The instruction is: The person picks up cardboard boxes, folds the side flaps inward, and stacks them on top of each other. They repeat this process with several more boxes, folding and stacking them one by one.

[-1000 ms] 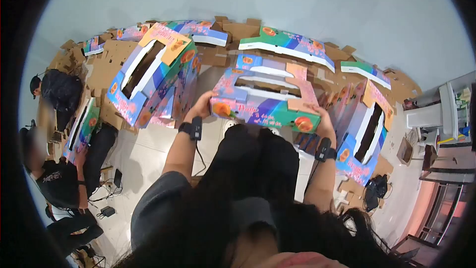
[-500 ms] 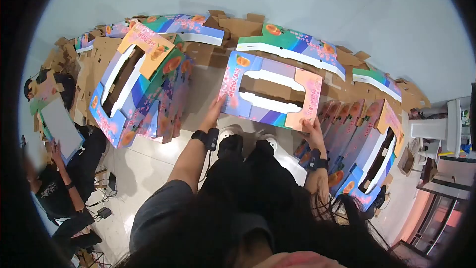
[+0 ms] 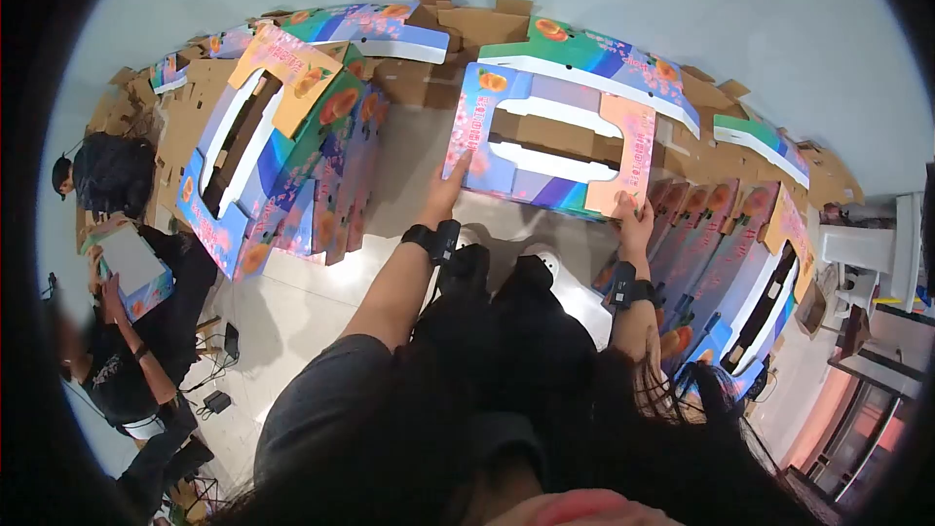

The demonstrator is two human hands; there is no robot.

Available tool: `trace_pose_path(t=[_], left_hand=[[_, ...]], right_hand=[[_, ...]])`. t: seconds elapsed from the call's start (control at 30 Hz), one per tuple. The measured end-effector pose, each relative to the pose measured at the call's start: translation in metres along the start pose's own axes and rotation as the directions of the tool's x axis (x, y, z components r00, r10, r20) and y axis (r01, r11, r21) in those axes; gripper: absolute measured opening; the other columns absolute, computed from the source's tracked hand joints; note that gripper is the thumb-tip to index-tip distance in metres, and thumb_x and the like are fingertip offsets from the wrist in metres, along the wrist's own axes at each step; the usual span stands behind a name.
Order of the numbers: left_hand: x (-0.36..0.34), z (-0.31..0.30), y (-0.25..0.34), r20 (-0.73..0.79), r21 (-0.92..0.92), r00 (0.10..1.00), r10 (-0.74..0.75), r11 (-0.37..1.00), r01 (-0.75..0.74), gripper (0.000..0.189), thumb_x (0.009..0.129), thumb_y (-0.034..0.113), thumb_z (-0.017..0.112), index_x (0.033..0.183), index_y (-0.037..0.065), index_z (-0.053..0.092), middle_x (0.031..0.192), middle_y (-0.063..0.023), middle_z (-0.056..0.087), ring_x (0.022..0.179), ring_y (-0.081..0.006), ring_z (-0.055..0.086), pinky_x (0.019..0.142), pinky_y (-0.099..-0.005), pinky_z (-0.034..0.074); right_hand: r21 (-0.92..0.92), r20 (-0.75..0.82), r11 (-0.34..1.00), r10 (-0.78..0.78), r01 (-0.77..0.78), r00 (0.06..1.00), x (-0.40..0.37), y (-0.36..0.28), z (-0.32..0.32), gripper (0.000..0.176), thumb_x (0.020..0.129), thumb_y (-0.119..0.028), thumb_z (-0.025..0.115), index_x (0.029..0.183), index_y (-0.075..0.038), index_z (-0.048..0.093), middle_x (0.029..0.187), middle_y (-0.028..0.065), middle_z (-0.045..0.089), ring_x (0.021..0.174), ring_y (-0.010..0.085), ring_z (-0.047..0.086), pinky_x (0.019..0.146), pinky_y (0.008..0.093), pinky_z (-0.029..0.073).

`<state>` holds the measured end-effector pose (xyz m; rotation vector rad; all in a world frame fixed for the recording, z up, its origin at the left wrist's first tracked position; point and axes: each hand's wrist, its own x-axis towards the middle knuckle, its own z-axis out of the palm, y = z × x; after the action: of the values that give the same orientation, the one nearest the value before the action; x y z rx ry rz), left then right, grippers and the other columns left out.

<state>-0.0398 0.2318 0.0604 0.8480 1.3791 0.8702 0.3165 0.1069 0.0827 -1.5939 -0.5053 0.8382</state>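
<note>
A printed cardboard carton [image 3: 487, 127] with orange fruit, pink blossoms and a wide cut-out in its top is between my hands, held over the floor in front of me. My left hand [image 3: 445, 193] grips its lower left edge. At the lower right corner, my right hand [image 3: 633, 221] is closed on the orange panel, thumb on top. Through the cut-out, brown cardboard shows inside. Parts of my fingers are hidden under the carton.
Similar cartons stand in a row on the left [image 3: 336, 127] and another on the right [image 3: 721, 234]. Brown cardboard [image 3: 477, 29] and printed sheets [image 3: 604, 58] lie along the wall. At far left, a person [image 3: 146, 370] handles a carton [image 3: 136, 258]. Cables and an adapter [image 3: 216, 401] lie on the floor.
My hands and the carton have moved away from my body and slightly right in view. At the left, the other person's carton is tilted differently and both their hands show on it.
</note>
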Motion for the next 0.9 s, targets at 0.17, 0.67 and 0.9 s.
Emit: trace_pose_path(t=[0.17,0.67,0.9], left_hand=[[-0.014,-0.004,0.004,-0.012,0.018,0.999,-0.039,0.999,0.039,0.078,0.081,0.054,0.065,0.137,0.004,0.042,0.137,-0.0143,0.046,0.126,-0.0261,0.042,0.105,-0.0387,0.032],[-0.012,-0.002,-0.023,0.224,-0.348,0.966,-0.126,0.916,0.200,0.075,0.084,0.048,0.062,0.140,0.003,0.038,0.141,-0.0116,0.042,0.133,-0.0232,0.034,0.111,-0.0363,0.021],[-0.025,0.004,-0.004,0.150,-0.166,0.984,-0.093,0.979,0.118,0.074,0.088,0.055,0.050,0.145,0.010,0.033,0.149,-0.0062,0.033,0.138,-0.0200,0.025,0.112,-0.0349,0.013]], right_hand=[[0.055,-0.001,0.996,0.071,-0.071,0.997,-0.004,0.014,-0.002,0.046,0.083,-0.036,0.071,0.115,-0.007,0.055,0.100,0.0023,0.060,0.085,0.0129,0.060,0.066,0.0267,0.050],[0.141,0.065,0.893,0.422,-0.427,0.904,-0.019,-0.001,-0.006,0.084,0.076,-0.068,0.056,0.143,-0.023,0.034,0.147,0.0034,0.032,0.136,0.0214,0.024,0.106,0.0512,0.015],[0.136,0.021,0.918,0.374,-0.373,0.927,-0.025,0.011,0.000,0.083,0.079,-0.072,0.047,0.146,-0.026,0.031,0.153,-0.0026,0.023,0.141,0.0209,0.015,0.107,0.0518,0.013]])
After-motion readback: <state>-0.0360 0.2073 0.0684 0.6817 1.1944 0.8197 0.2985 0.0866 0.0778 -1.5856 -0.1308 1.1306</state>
